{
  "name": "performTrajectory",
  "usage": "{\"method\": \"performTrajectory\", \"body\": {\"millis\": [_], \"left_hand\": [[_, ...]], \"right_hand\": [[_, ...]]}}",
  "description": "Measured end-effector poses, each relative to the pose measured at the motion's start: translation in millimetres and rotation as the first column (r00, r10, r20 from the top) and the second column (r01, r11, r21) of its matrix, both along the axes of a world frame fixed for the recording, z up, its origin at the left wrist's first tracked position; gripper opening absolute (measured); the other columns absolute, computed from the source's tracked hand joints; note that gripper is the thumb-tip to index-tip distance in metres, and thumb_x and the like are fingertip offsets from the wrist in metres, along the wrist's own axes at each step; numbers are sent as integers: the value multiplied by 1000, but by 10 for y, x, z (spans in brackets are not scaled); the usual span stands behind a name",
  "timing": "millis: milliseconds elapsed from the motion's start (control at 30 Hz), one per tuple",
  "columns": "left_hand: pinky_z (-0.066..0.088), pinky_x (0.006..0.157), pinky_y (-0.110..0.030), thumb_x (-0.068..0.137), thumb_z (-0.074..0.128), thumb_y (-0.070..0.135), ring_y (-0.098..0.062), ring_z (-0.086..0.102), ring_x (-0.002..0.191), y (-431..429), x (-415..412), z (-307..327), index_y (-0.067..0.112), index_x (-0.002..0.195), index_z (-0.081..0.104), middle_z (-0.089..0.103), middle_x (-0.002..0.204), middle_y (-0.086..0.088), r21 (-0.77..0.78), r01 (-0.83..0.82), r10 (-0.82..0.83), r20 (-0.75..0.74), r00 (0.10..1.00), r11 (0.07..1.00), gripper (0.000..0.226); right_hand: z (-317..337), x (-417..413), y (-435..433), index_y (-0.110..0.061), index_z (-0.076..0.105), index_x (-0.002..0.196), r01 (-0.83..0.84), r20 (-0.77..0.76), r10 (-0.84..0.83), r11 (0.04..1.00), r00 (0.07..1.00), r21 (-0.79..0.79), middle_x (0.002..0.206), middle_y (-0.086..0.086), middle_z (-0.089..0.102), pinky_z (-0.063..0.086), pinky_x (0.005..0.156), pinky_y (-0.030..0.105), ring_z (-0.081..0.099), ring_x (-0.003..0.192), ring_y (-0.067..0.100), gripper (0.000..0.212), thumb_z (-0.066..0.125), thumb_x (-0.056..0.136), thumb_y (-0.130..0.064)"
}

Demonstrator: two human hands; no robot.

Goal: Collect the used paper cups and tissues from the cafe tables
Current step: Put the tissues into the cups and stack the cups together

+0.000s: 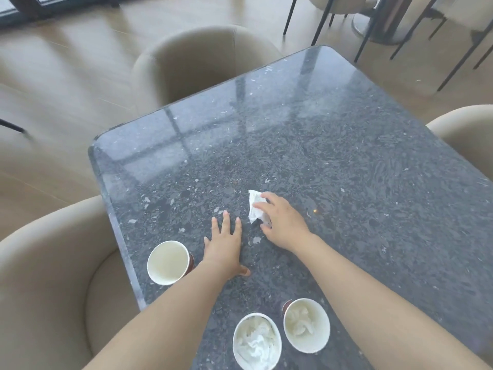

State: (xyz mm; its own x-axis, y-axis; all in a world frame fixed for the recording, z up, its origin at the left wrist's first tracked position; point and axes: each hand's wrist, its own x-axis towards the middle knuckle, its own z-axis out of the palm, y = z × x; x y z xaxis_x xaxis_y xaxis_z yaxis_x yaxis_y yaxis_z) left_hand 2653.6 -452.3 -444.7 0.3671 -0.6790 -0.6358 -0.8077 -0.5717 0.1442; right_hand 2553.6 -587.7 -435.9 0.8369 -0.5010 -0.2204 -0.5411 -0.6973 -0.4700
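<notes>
A crumpled white tissue (254, 205) lies near the middle of the dark speckled table (346, 161); my right hand (282, 222) closes its fingers around it. My left hand (225, 244) rests flat on the table just left of the tissue, fingers spread, holding nothing. An empty paper cup (168, 262) stands near the table's left edge beside my left wrist. Two more paper cups stand at the near edge between my forearms, one (257, 341) stuffed with tissues, the other (306, 325) with a tissue inside.
Beige upholstered chairs surround the table: one at the near left (53, 276), one at the far side (205, 62), one at the right (469, 134). Another table's base and black chair legs (373, 25) stand at the back right on the wooden floor.
</notes>
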Motion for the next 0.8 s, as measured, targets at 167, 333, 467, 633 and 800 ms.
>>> {"method": "performTrajectory", "body": {"millis": [167, 333, 467, 633, 800], "left_hand": [[21, 111, -59, 64, 79, 53, -37, -18, 142, 16, 12, -17, 20, 148, -12, -26, 154, -9, 3, 10, -10, 1, 1000, 1000, 129], [22, 112, -57, 65, 76, 56, -35, -17, 143, 39, 26, -1, 21, 148, -14, -26, 155, -7, -3, 24, -24, 5, 1000, 1000, 128], [25, 112, -53, 80, 60, 60, -31, -13, 145, 176, -1, 21, 23, 148, -13, -24, 156, -4, 3, 61, -61, 43, 997, 998, 107], [34, 108, -48, 93, 42, 52, -31, 15, 143, 292, -178, 230, 20, 150, 9, 4, 158, -6, -16, 88, -87, 47, 995, 996, 73], [41, 101, -46, 93, 44, 47, -28, 39, 130, 336, -489, 543, 16, 138, 36, 35, 144, -6, -141, 80, -85, -27, 996, 987, 55]], "right_hand": [[-131, -38, 132, -17, 56, 119, -27, -34, 26, 1000, 999, -10, 131, 0, 43, 45, 87, 36, 37, 119, 23, 34, 51, 86, -8], [-120, -365, 170, -15, 62, 106, 57, -52, -56, 998, 997, 18, 117, 3, 51, 43, 82, 33, 46, 105, 26, 24, 54, 84, -10], [32, -712, 270, -17, 65, 99, 161, -82, -154, 982, 985, 94, 105, 5, 55, 36, 75, 25, 53, 98, 26, 20, 56, 83, -12], [442, -1122, 502, -23, 67, 90, 289, 27, -295, 948, 955, 133, 95, -1, 58, 40, 68, 26, 56, 85, 20, 19, 57, 79, -11], [836, -1434, 832, -27, 67, 91, 280, 154, -301, 949, 941, 145, 94, -9, 58, 39, 68, 20, 49, 76, 8, 24, 58, 77, -11]]}}
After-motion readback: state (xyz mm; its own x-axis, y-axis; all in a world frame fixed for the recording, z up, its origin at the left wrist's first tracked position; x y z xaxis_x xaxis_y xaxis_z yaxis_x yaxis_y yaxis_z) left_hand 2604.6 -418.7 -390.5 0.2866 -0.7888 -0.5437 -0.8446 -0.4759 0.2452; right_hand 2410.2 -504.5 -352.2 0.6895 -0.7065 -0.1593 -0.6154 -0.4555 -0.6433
